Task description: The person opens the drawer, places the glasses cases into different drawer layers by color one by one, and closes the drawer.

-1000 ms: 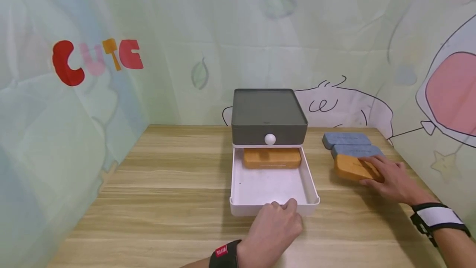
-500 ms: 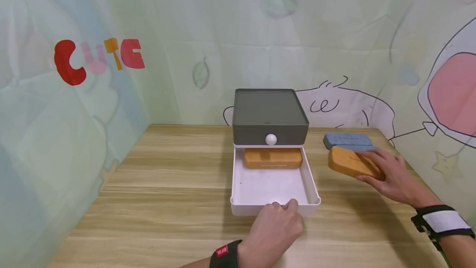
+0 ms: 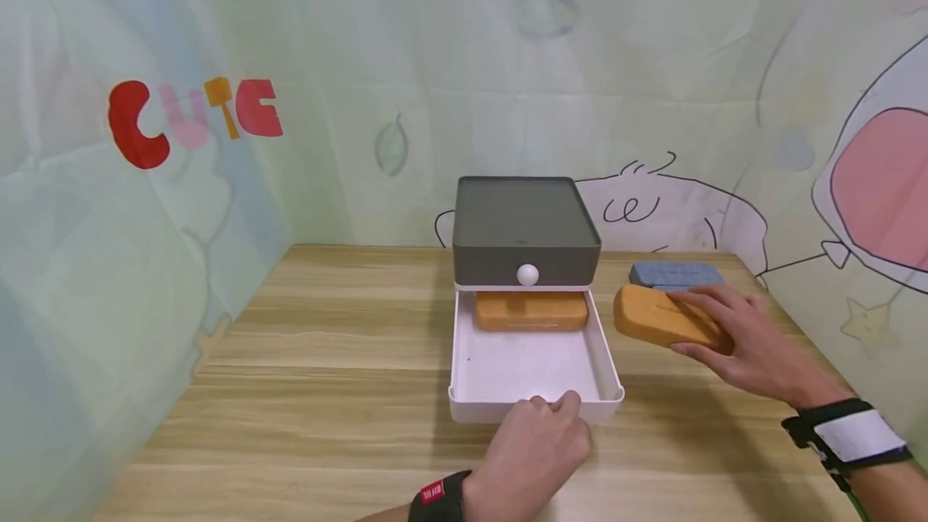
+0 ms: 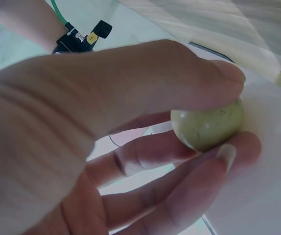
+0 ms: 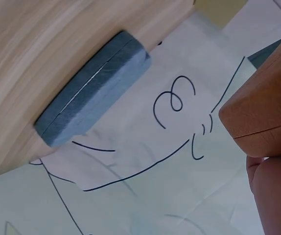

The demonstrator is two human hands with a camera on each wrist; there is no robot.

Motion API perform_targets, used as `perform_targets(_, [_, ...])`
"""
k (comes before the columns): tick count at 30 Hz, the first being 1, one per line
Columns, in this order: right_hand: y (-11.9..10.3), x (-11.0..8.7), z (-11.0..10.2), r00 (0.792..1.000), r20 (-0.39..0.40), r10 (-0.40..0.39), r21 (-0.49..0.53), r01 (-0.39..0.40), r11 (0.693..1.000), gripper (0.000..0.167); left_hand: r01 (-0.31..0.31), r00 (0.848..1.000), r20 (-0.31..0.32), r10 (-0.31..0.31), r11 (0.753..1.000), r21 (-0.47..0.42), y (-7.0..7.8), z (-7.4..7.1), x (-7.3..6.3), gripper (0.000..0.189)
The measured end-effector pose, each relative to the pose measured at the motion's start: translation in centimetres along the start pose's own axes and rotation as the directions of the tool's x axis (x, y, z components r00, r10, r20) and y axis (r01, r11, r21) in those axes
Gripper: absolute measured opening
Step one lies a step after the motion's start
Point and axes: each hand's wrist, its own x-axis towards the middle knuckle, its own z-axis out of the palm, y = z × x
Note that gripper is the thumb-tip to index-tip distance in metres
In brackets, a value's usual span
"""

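My left hand (image 3: 532, 453) pinches the round knob (image 4: 209, 125) on the front of the pulled-out white drawer (image 3: 609, 409); in the left wrist view thumb and fingertips close around it. An orange glasses case (image 3: 529, 312) lies crosswise at the back of that drawer, partly under the upper unit. My right hand (image 3: 754, 349) grips a second orange glasses case (image 3: 663, 316) above the table, right of the drawer, thumb on its near side. Behind it lies a blue glasses case (image 3: 674, 273); another blue one is mostly hidden. The right wrist view shows the held orange case (image 5: 268, 107).
The dark grey top unit (image 3: 522, 216) with a white knob (image 3: 528, 275) sits above the drawer, its own drawer closed. A wooden table (image 3: 326, 361) carries everything. A printed curtain (image 3: 348, 103) stands along the back and both sides.
My right hand has lifted the orange glasses case off the table beside the blue ones and carried it left, closer to the drawer. My left hand stays on the knob.
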Motion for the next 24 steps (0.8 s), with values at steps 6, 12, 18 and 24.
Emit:
perform_targets(6, [-1.7, 0.6, -0.1, 0.999, 0.028, 0.019, 0.035, -0.020, 0.999, 0.069, 0.000, 1.000, 0.001, 0.000, 1.000, 0.021, 0.1, 0.0, -0.1, 0.018])
perform_targets(12, [-3.8, 1.8, 0.2, 0.999, 0.021, -0.041, 0.069, 0.039, 0.997, 0.069, -0.010, 1.000, 0.026, 0.009, 1.000, 0.023, 0.1, -0.1, 0.0, 0.019])
perform_targets(18, [-5.7, 3.5, 0.9, 0.991, 0.033, -0.133, 0.079, 0.130, 0.988, 0.071, -0.012, 1.000, 0.022, 0.011, 1.000, 0.023, 0.0, -0.1, 0.0, 0.019])
perform_targets(24, [-7.3, 4.9, 1.8, 0.969, 0.022, -0.246, 0.100, 0.243, 0.965, 0.070, -0.021, 0.999, 0.040, 0.020, 0.999, 0.029, 0.0, -0.2, 0.0, 0.021])
